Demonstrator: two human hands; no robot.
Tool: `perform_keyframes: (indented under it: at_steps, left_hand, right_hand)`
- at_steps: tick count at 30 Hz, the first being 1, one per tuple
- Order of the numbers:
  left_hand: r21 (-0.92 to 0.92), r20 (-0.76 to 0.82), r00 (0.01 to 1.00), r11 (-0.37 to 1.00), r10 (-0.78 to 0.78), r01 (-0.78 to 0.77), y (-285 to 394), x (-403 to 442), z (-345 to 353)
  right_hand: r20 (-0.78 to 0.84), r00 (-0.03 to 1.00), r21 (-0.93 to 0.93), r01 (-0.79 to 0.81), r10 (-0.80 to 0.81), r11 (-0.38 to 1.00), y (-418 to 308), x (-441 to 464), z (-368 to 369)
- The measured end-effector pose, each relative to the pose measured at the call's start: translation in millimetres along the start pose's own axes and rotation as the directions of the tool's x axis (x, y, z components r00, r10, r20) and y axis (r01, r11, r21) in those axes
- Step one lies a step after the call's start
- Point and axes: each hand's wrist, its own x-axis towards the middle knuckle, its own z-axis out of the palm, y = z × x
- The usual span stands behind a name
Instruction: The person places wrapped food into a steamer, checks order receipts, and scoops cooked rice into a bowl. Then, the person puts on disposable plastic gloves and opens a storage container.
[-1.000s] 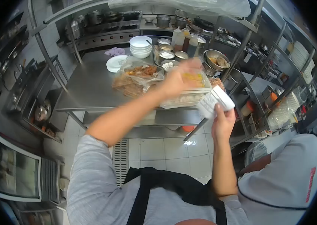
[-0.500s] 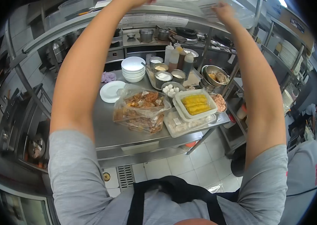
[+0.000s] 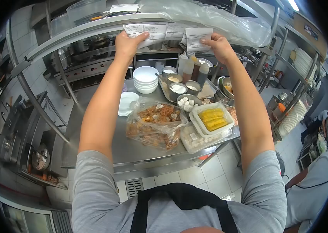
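Both arms reach up to the edge of the overhead shelf, where printed order slips hang in a row. My left hand (image 3: pixel 128 46) is closed at the left end, its thumb lying over an order slip (image 3: pixel 152 32) and the other fingers mostly hidden. Toward the right, my right hand (image 3: pixel 219 47) pinches another order slip (image 3: pixel 195 40) by its right side. A further slip (image 3: pixel 175 32) hangs between the two hands. The print is too small to read.
Below, the steel table (image 3: pixel 94 132) bears a plastic bag of orange-brown food (image 3: pixel 156 124), white bowls (image 3: pixel 145 79), plates (image 3: pixel 127 103), sauce bottles (image 3: pixel 195 72) and a tub of yellow pieces (image 3: pixel 212 118). Plastic film (image 3: pixel 218 21) lies on the shelf (image 3: pixel 94 29). A person (image 3: pixel 315 186) stands at right.
My hands have come down from the top edge of the view and now hold the slips at the shelf edge. The camera view has shifted, so the table items appear lower and further right.
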Motion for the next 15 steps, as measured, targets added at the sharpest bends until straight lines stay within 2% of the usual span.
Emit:
perform_keyframes:
  at_steps: [3,5,6,8,11,15]
  left_hand:
    - [0.173,0.072,0.993,0.982,-0.089,0.075,-3,6,5]
    - [0.112,0.114,0.991,0.992,-0.066,0.053,-8,7,13]
    - [0.064,0.119,0.992,0.997,-0.047,0.039,-11,7,18]
    - [-0.051,0.124,0.991,0.997,-0.046,0.052,-2,2,29]
    - [-0.23,0.03,1.0,0.973,-0.005,0.012,-3,-3,34]
    - [-0.157,-0.119,0.992,0.986,0.043,-0.061,21,-25,-24]
  right_hand:
    - [-0.036,0.999,-0.098,0.001,-0.005,0.995,-4,-3,12]
    - [-0.084,0.996,-0.14,-0.012,0.001,0.99,-2,-4,22]
    - [-0.082,0.996,0.005,0.022,-0.022,1.0,13,3,20]
    - [-0.09,0.994,0.023,0.068,-0.066,0.997,12,5,29]
    - [-0.076,0.994,0.014,0.076,-0.075,0.997,5,0,54]
    - [-0.012,0.991,-0.066,0.131,-0.132,0.989,0,1,127]
